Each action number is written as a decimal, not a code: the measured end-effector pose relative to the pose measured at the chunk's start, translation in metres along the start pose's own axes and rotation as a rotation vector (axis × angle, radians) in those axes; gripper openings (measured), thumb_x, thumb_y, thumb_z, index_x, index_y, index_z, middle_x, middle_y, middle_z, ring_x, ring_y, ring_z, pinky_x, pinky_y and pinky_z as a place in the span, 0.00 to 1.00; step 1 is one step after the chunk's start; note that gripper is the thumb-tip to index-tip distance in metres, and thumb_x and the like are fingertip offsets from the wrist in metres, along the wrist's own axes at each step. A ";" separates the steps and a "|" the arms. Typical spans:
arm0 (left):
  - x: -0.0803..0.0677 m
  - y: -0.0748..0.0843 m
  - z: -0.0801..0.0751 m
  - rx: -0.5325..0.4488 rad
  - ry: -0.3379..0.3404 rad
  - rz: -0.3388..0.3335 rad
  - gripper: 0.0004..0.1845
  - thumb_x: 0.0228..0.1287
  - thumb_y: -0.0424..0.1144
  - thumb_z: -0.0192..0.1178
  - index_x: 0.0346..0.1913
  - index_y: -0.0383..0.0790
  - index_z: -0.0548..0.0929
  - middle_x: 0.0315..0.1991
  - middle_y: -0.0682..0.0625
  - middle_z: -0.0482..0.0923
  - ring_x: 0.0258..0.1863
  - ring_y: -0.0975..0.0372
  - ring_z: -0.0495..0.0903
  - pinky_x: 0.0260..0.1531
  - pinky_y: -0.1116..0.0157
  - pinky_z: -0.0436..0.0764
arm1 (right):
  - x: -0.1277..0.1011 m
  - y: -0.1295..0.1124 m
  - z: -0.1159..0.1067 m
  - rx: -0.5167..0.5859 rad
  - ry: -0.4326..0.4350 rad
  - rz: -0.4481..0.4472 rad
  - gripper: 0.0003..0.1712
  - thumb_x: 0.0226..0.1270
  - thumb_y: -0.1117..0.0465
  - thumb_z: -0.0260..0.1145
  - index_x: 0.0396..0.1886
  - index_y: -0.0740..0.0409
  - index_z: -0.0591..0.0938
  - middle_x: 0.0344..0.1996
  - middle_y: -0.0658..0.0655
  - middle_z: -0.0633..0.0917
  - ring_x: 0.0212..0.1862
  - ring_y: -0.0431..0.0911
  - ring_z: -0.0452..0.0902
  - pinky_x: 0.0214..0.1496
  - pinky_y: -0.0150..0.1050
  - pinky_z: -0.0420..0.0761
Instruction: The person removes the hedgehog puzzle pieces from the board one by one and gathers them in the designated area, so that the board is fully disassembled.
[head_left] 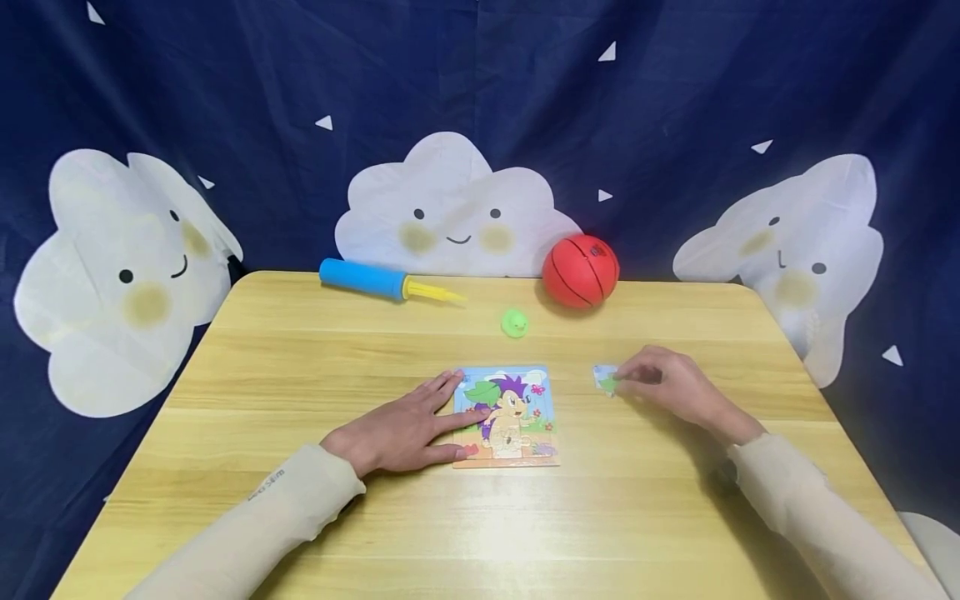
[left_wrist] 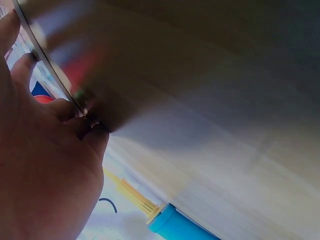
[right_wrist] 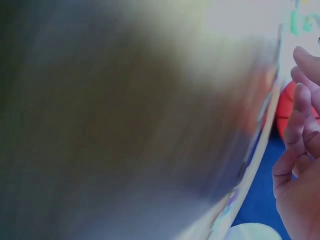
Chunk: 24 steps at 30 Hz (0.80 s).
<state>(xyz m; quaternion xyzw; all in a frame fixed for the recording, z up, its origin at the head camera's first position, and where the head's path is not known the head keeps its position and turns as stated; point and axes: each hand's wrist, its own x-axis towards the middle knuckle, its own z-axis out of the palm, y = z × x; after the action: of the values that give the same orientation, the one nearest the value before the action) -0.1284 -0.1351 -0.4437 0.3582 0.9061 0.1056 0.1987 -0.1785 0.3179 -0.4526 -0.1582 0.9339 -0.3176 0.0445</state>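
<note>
The right hand point(head_left: 678, 385) pinches the right edge of the piece point(head_left: 602, 377), which lies apart from the puzzle point(head_left: 516, 427), to the right of its far part, while the left hand point(head_left: 405, 427), fingers spread, rests on the puzzle's left side.

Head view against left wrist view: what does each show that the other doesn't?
Only the head view: the right hand pinching a loose puzzle piece, and a small green toy.
Only the left wrist view: a blurred red patch, apparently a reflection, on the tabletop.
Both: the left hand on the puzzle, the blue-and-yellow pump, the red ball, and the cloud backdrop.
</note>
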 end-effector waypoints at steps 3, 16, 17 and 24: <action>0.000 0.001 -0.001 -0.008 -0.006 -0.008 0.35 0.82 0.71 0.48 0.86 0.74 0.60 0.92 0.45 0.36 0.91 0.49 0.37 0.87 0.46 0.58 | -0.001 -0.014 0.001 0.026 -0.005 -0.023 0.10 0.69 0.54 0.81 0.47 0.48 0.94 0.41 0.47 0.91 0.45 0.40 0.83 0.49 0.33 0.84; 0.005 0.010 -0.001 -0.014 0.020 0.088 0.31 0.86 0.62 0.49 0.86 0.66 0.64 0.92 0.47 0.39 0.91 0.44 0.37 0.88 0.43 0.52 | -0.001 -0.080 0.045 0.006 -0.116 -0.139 0.21 0.70 0.55 0.80 0.59 0.54 0.91 0.48 0.51 0.89 0.48 0.46 0.83 0.53 0.43 0.86; 0.006 0.013 -0.001 -0.008 0.020 0.105 0.31 0.87 0.62 0.49 0.86 0.65 0.64 0.92 0.47 0.40 0.91 0.44 0.38 0.88 0.43 0.52 | -0.002 -0.082 0.048 -0.003 -0.122 -0.151 0.23 0.70 0.54 0.80 0.61 0.56 0.90 0.48 0.52 0.88 0.48 0.47 0.81 0.51 0.42 0.85; 0.018 0.026 0.003 0.084 0.022 0.212 0.32 0.88 0.60 0.48 0.87 0.61 0.62 0.91 0.47 0.44 0.91 0.45 0.42 0.88 0.45 0.52 | -0.003 -0.089 0.061 -0.070 -0.186 -0.146 0.35 0.66 0.49 0.83 0.68 0.57 0.86 0.53 0.53 0.82 0.49 0.45 0.77 0.55 0.43 0.84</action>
<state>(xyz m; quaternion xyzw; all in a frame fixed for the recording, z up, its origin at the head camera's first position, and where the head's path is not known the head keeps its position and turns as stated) -0.1232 -0.1042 -0.4433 0.4589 0.8688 0.0921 0.1615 -0.1409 0.2165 -0.4471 -0.2562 0.9221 -0.2713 0.1023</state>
